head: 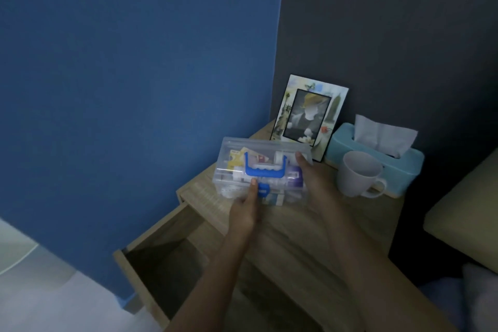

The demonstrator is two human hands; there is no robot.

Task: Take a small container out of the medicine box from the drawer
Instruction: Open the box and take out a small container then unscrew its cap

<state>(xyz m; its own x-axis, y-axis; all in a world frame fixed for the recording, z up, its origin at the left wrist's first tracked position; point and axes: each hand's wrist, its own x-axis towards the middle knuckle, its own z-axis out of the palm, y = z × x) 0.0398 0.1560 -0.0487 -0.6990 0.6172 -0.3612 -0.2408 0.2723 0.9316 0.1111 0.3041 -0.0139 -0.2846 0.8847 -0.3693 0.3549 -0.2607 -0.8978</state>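
Observation:
The clear plastic medicine box [231, 170] with a blue handle and a blue front latch sits on or just above the wooden bedside table [291, 234]. Packets, tubes and small containers show through its walls, too blurred to tell apart. My left hand [245, 207] grips the box's front, thumb at the handle by the latch. My right hand [314, 178] holds its right end, one finger on the lid. The lid looks closed. The drawer [167, 264] below left stands pulled out, its inside dark.
A picture frame [310, 110] leans against the dark wall behind the box. A white mug [358, 178] and a teal tissue box [377, 153] stand to the right. A blue wall is at left, a cushion edge [463, 213] at right.

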